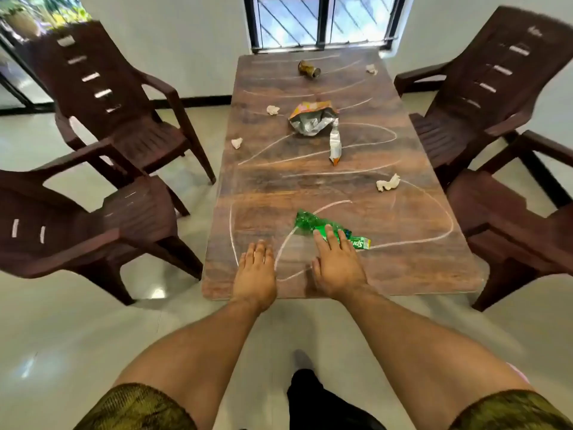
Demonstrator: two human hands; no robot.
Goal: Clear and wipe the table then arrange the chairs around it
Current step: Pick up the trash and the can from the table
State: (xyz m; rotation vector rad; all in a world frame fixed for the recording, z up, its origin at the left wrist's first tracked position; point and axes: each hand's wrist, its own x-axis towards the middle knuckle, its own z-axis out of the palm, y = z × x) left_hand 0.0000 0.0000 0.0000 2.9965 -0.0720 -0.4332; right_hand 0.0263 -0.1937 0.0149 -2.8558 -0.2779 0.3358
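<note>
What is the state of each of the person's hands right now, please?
Left hand: open, fingers straight, holding nothing.
Right hand: open, straight fingers on the crushed green plastic bottle, not gripping it.

Chairs [117,97] flanking littered table [403,268]

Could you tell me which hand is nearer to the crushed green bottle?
The right hand: its fingers lie on the crushed green bottle. The left hand is over the table, left of the bottle and apart from it.
</note>
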